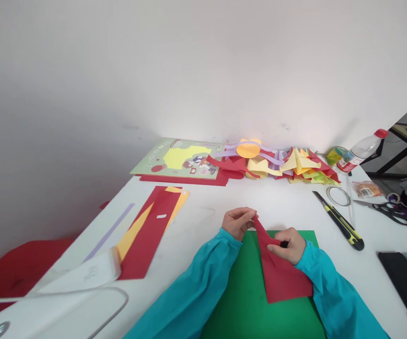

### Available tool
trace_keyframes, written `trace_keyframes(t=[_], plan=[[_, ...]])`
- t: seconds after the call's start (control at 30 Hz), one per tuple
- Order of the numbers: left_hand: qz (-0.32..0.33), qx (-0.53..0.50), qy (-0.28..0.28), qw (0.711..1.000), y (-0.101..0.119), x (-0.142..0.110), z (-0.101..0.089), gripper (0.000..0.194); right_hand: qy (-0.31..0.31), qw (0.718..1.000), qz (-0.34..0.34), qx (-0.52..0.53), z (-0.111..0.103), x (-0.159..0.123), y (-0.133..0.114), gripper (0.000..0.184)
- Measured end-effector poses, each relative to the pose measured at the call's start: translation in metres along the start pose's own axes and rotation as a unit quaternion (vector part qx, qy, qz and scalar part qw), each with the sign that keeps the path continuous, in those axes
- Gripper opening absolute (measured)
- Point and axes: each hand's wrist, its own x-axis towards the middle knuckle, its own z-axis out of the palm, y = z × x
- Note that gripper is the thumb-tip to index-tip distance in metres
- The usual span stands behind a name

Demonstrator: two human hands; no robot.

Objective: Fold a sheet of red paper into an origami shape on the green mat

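Note:
A sheet of red paper (pixel 283 281), partly folded, is held over a green mat (pixel 249 306). My left hand (pixel 237 222) pinches its narrow upper tip between thumb and fingers. Lower down and to the right, my right hand (pixel 290 246) is closed on the folded right edge, thumb on top of the paper. The wide lower end hangs toward the front and covers part of the mat. Fingers of the right hand that lie behind the paper are hidden.
Red paper strips (pixel 148 235) lie left, near a white device (pixel 83 278) with a cable. Behind are a picture pad (pixel 147 162) and folded paper shapes (pixel 300 162). On the right are a utility knife (pixel 340 221), scissors (pixel 383 207), tape (pixel 338 203), a bottle (pixel 360 151) and a phone (pixel 401 282).

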Motion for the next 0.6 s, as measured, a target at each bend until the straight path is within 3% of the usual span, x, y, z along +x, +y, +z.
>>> trace_keyframes(t=[0.23, 0.6], plan=[[-0.008, 0.008, -0.009, 1.0, 0.001, 0.004, -0.002, 0.025, 0.009, 1.0, -0.006, 0.011, 0.001, 0.0, -0.003, 0.047], [-0.032, 0.062, -0.043, 0.997, -0.02, -0.001, -0.004, 0.024, 0.038, 0.999, -0.036, -0.008, -0.001, -0.002, -0.007, 0.044]])
